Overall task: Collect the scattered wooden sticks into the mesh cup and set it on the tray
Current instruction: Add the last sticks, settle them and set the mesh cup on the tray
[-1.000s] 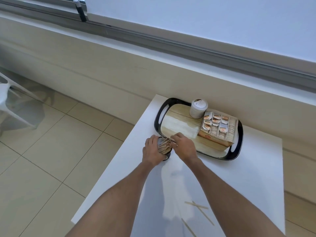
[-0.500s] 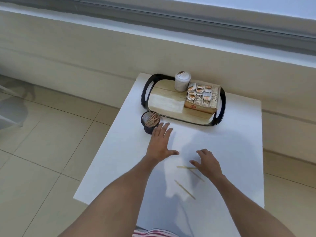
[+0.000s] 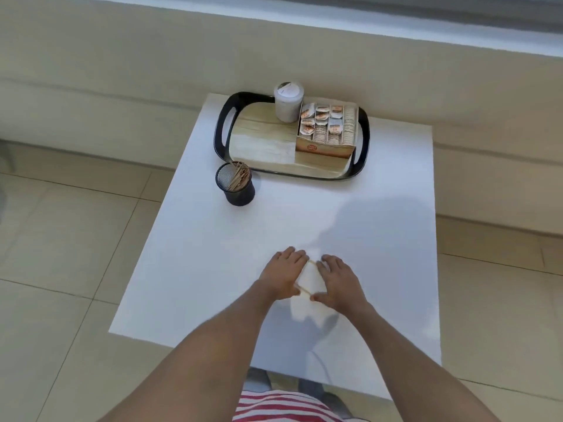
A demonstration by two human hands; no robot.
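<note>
1. Both hands are down on the near-middle of the white table (image 3: 380, 208), left hand (image 3: 285, 272) and right hand (image 3: 341, 280) side by side, closing in on the last loose wooden sticks (image 3: 304, 290) lying between them.
2. One stick runs left-right between the thumbs, another peeks out by the fingertips – equally close to either hand.
3. Fingers look fairly flat, pressing or raking; can't tell if either actually pinches a stick.
4. The mesh cup (image 3: 236, 184) sits far-left of the hands, well apart, already stuffed with sticks – just beside the tray (image 3: 222, 129), not on it.
5. Tray holds a white lidded cup (image 3: 288, 102) and a sachet box (image 3: 327, 129); its left half looks like the spot.
</note>
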